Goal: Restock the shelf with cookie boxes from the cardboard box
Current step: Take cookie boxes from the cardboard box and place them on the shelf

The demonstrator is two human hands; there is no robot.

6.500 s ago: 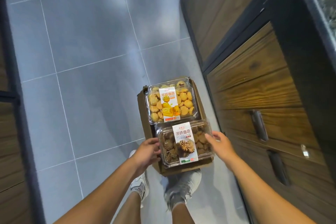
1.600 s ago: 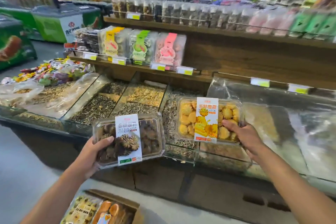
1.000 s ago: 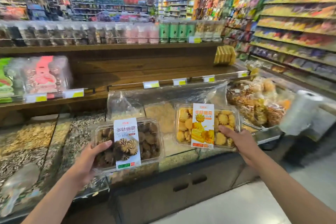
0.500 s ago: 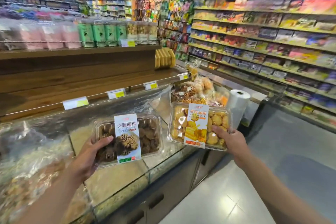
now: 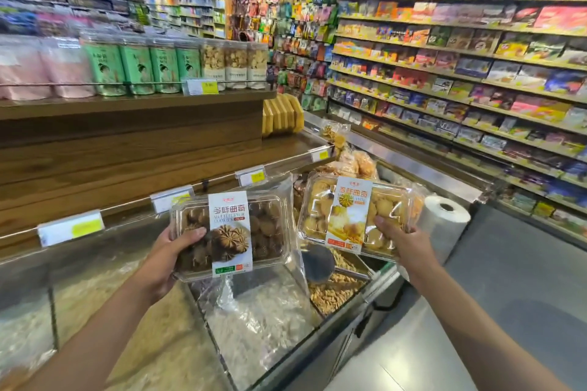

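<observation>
**Head view.** This is a big shop. The left hand (image 5: 165,259) grips the left end of the brown cookie box (image 5: 230,235), with the thumb on the lid and the fingers curled under it. The right hand (image 5: 403,241) grips the near right corner of the yellow cookie box (image 5: 352,213) the same way, thumb on top. Both boxes are clear plastic with a white label down the middle. They are held up in the air just beside each other, the yellow one a bit higher and tilted. Neither box touches a shelf.

Under the boxes is a long counter (image 5: 95,279) with a see-through top and bins of loose food inside. One bin (image 5: 336,292) holds small brown snacks, and a metal scoop (image 5: 317,263) lies in it. A white roll of bags (image 5: 443,222) stands at the counter's end, near the right hand.

Behind the counter is a wooden shelf (image 5: 127,149) with white and yellow price tags (image 5: 70,228) along its front rail. Most of its top is bare wood. A stack of yellow packs (image 5: 281,116) sits at its far end. On the shelf above stand pink bags (image 5: 31,70), green cans (image 5: 136,68) and clear jars (image 5: 235,60) of cookies.

On the right, long wall shelves (image 5: 460,79) are full of bright packets. The floor (image 5: 508,295) is grey and shiny.
</observation>
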